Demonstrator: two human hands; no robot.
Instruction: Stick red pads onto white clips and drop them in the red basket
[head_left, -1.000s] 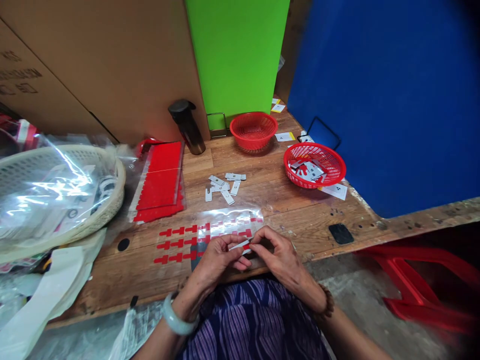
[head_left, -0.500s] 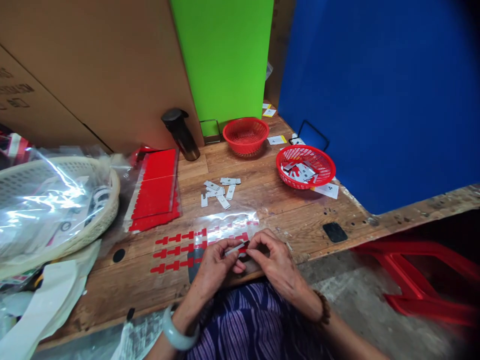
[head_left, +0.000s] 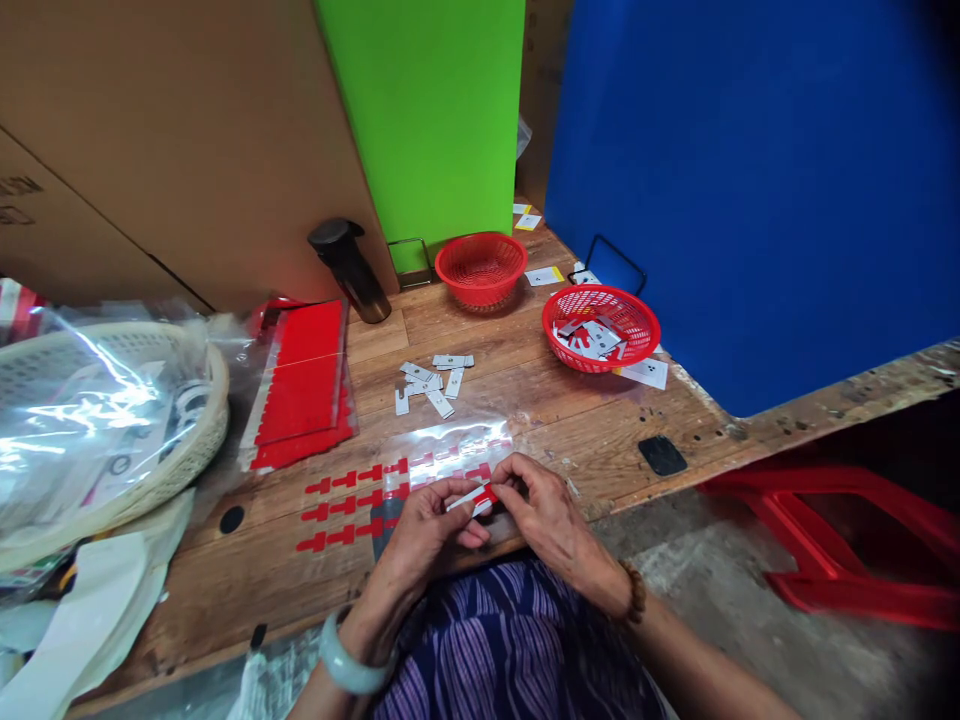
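My left hand (head_left: 421, 535) pinches a small flat white piece (head_left: 468, 501) over the table's front edge. At the piece's right end my right hand (head_left: 551, 517) grips a small red sticker (head_left: 489, 492) between thumb and forefinger; the fingertips partly cover it. Just beyond and left of my hands lies a clear sheet bearing rows of red T-shaped stickers (head_left: 344, 508). Farther back is a loose pile of flat whitish notched pieces (head_left: 439, 383).
A red basket (head_left: 651, 345) holding similar pieces stands at the right, with another red basket (head_left: 480, 270) behind. A dark bottle (head_left: 352, 275), red sheets (head_left: 300, 375) and a plastic-covered cream basket (head_left: 214, 420) are on the left. A red stool (head_left: 817, 540) is beside the table.
The white piece has turned so its flat face shows more, and red now shows clearly at its right end by my right fingertips. The whole view has shifted slightly.
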